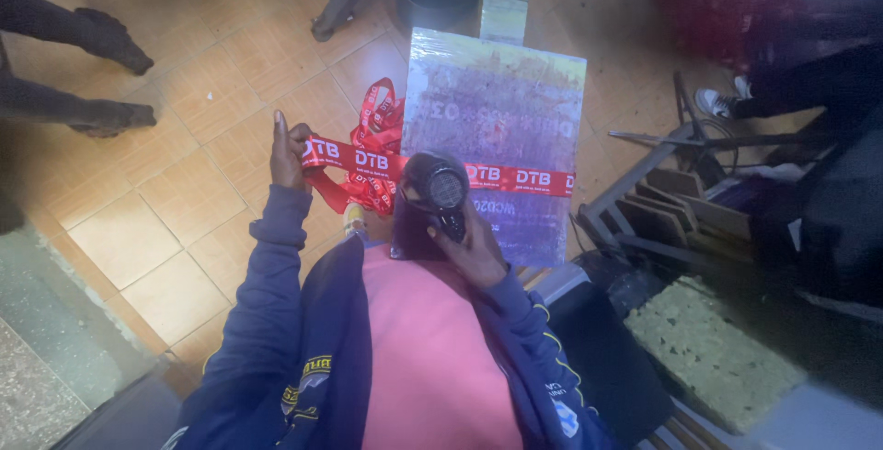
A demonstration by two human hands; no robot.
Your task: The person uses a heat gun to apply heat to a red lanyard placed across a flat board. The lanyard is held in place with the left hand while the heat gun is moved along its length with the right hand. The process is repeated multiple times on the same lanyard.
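My left hand (289,151) pinches one end of a red ribbon (354,158) with white lettering, thumb up, holding it taut. The ribbon runs right across a grey-purple printing board (501,110) that lies in front of me. A loose bunch of the same ribbon (379,108) hangs at the board's left edge. My right hand (471,246) grips a black hair dryer (434,189) by its handle, its round back facing me, held just over the ribbon above the board's near left part.
The floor is of orange tiles (184,202). Another person's dark shoes (110,41) stand at the far left. At the right sit a person with red hair (727,4), a metal rack with wooden blocks (676,206), and a rough sponge block (713,349).
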